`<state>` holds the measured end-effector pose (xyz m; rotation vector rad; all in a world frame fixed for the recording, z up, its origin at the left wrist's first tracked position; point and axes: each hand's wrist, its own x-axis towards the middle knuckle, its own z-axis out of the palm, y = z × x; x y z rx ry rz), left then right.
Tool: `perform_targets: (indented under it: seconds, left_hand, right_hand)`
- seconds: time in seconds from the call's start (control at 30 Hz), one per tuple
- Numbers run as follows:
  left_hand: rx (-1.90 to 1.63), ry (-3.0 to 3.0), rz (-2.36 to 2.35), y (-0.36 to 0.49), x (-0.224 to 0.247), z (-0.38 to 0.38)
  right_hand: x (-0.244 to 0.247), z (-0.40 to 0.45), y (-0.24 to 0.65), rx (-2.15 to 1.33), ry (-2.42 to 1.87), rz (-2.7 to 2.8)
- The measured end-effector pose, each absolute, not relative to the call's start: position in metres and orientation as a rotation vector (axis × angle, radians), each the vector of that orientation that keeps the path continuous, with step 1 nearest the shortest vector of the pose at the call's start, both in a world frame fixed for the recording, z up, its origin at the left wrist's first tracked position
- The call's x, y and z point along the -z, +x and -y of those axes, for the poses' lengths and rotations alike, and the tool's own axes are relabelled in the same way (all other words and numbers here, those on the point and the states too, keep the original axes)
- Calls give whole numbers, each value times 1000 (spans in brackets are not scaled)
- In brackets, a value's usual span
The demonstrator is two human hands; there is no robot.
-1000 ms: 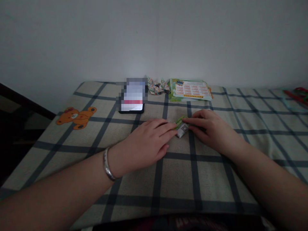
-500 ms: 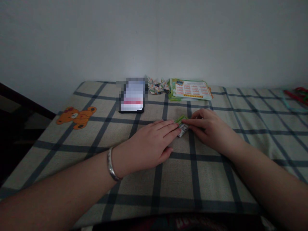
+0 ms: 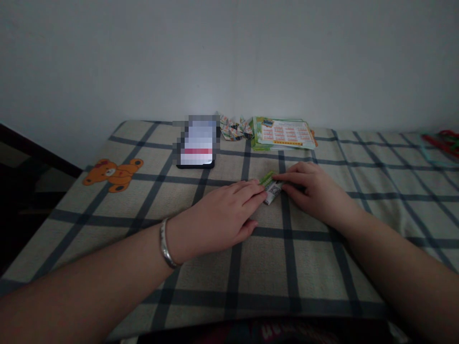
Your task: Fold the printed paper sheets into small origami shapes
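Observation:
A small folded piece of printed paper (image 3: pixel 274 191), green along one edge and grey-white elsewhere, lies on the checked cloth. My left hand (image 3: pixel 222 217), with a silver bangle at the wrist, is stretched out palm down, its fingertips resting on the paper's left side. From the other side, my right hand (image 3: pixel 313 193) holds the paper's right edge between thumb and fingers. Part of the paper is hidden under the fingertips of both hands.
Behind the hands, a phone (image 3: pixel 197 143) with a lit, blurred screen lies near the wall. Beside it are folded paper pieces (image 3: pixel 234 129) and a stack of printed sheets (image 3: pixel 285 134). An orange bear cutout (image 3: pixel 114 175) is at the left; red and green items (image 3: pixel 446 141) lie far right.
My left fingertips have drawn back slightly to the left, and my right index finger has shifted a little. More of the paper's printed face shows between the hands.

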<state>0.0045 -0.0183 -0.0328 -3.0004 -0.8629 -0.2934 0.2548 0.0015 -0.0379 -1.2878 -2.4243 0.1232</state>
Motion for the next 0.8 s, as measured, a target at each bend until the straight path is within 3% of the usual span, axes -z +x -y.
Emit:
perform_targets:
  seconds: [0.8]
  left_hand:
    - [257,-2970,836,4,30,18]
  right_hand:
    - [35,0,253,-27,-1303,2465]
